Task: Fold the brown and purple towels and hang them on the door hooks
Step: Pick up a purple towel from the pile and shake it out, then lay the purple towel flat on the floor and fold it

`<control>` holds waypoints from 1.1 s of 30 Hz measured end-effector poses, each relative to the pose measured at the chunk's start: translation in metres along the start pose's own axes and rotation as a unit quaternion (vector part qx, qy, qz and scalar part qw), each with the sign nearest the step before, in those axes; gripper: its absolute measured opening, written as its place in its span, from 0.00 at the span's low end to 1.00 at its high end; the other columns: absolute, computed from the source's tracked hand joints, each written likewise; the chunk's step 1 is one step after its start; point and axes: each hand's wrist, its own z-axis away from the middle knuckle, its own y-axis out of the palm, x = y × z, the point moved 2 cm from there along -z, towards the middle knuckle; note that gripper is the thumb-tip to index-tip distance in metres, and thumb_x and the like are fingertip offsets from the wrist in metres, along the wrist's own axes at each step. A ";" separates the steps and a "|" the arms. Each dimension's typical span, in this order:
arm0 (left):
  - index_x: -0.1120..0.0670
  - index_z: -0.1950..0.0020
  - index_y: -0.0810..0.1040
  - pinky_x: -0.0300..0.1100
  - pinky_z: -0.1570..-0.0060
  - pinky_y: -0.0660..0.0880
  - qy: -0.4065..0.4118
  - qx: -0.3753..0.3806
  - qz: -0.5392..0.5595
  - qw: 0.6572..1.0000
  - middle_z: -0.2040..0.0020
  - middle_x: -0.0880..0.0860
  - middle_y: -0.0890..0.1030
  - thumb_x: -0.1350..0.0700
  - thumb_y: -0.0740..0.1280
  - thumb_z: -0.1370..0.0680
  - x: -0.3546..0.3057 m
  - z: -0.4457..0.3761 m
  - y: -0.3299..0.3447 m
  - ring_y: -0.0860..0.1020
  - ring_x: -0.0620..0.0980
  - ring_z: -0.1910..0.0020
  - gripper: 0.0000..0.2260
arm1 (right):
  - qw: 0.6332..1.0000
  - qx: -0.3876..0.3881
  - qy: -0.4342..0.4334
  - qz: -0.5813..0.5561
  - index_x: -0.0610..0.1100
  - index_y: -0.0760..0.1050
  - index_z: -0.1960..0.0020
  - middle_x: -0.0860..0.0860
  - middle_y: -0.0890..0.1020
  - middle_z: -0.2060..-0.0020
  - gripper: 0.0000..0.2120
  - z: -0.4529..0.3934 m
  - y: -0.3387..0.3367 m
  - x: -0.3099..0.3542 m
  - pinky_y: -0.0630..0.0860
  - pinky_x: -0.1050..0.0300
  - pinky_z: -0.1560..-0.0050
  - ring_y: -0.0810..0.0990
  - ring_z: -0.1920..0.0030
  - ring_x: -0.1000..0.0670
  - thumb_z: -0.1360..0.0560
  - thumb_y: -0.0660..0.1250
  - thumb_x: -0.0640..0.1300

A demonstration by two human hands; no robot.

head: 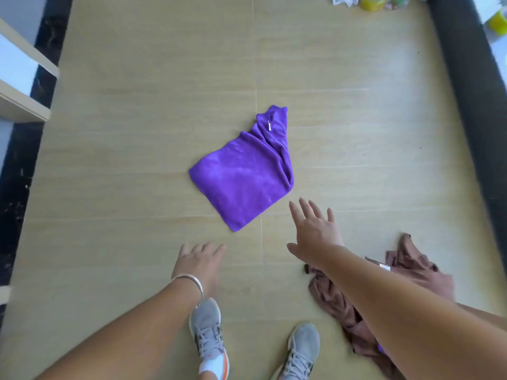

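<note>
Far left: white shelf edges (24, 78) and a dark floor strip (19, 174), not in play. Tan tile floor (137, 133) carries everything.

Left hand (199, 263), silver bracelet (189, 281) on the wrist, hovers palm down over bare floor, fingers loosely spread, holding nothing. It sits near the purple towel's near corner but apart from it.

Below it, two grey sneakers (208, 333) planted on the tiles.

Centre: purple towel (241, 174) lies flat on the floor, partly folded into a rough square, with a bunched tail running up to the far corner where a small white tag shows. Fold looks unfinished.

Right hand (315, 229) reaches forward, fingers wide and splayed, empty, just beside the towel's right edge, not touching.

Right: brown towel (411, 272) is a crumpled heap on the floor, partly hidden under the right forearm, well apart from the purple one. Not folded at all.

Top right: yellow containers (375, 2) and clutter, blurred.

Risks, my read: grabbing only the top layer could pull the existing fold open. The bunched tail may get trapped inside and make a lumpy fold that slips off a hook. The forearm could drag the brown heap. The heap lies right by the right foot, so a step could catch it. No door hooks in view, so the carry is unknown.
</note>
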 end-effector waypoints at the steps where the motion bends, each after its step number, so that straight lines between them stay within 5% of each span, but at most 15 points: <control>1: 0.45 0.23 0.55 0.52 0.30 0.55 -0.002 -0.002 -0.008 1.000 0.27 0.48 0.65 0.51 0.60 0.23 0.014 -0.008 0.005 0.65 0.49 0.29 0.29 | 1.000 0.005 0.001 -0.007 0.48 0.37 0.21 0.49 0.43 0.21 0.45 -0.002 0.011 0.010 0.47 0.39 0.25 0.43 0.22 0.48 0.25 0.63 0.59; 12: 0.48 0.23 0.56 0.56 0.27 0.52 0.059 -0.048 -0.080 0.994 0.28 0.50 0.65 0.54 0.60 0.22 0.135 -0.123 0.044 0.62 0.51 0.27 0.27 | 0.996 0.038 0.030 -0.074 0.45 0.38 0.21 0.49 0.43 0.21 0.44 -0.067 0.102 0.141 0.47 0.40 0.25 0.43 0.22 0.47 0.24 0.59 0.63; 18: 0.51 0.24 0.58 0.50 0.26 0.53 0.020 -0.077 -0.106 0.991 0.26 0.51 0.63 0.54 0.62 0.23 0.188 -0.241 0.089 0.60 0.51 0.26 0.28 | 0.995 0.019 0.049 -0.088 0.41 0.39 0.22 0.43 0.44 0.22 0.42 -0.169 0.180 0.206 0.47 0.41 0.25 0.44 0.22 0.43 0.23 0.59 0.58; 28: 0.46 0.21 0.46 0.50 0.24 0.48 0.091 -0.118 -0.158 0.976 0.20 0.51 0.46 0.64 0.60 0.24 0.207 -0.431 0.143 0.48 0.50 0.22 0.37 | 0.999 -0.017 0.002 -0.038 0.41 0.36 0.22 0.43 0.38 0.23 0.39 -0.317 0.281 0.222 0.51 0.38 0.26 0.38 0.23 0.43 0.23 0.57 0.47; 31: 0.44 0.21 0.50 0.49 0.29 0.62 0.095 -0.176 -0.132 0.971 0.21 0.50 0.52 0.66 0.59 0.24 0.210 -0.461 0.136 0.56 0.52 0.24 0.36 | 0.993 -0.107 0.013 -0.055 0.39 0.56 0.24 0.39 0.58 0.26 0.41 -0.334 0.281 0.223 0.67 0.36 0.39 0.59 0.27 0.40 0.32 0.69 0.44; 33: 0.45 0.22 0.57 0.49 0.39 0.72 0.105 -0.215 -0.119 0.964 0.25 0.49 0.62 0.65 0.58 0.23 0.209 -0.470 0.131 0.66 0.54 0.32 0.32 | 0.985 -0.163 0.000 -0.059 0.41 0.76 0.40 0.41 0.76 0.44 0.36 -0.346 0.281 0.213 0.73 0.45 0.62 0.75 0.47 0.40 0.49 0.77 0.37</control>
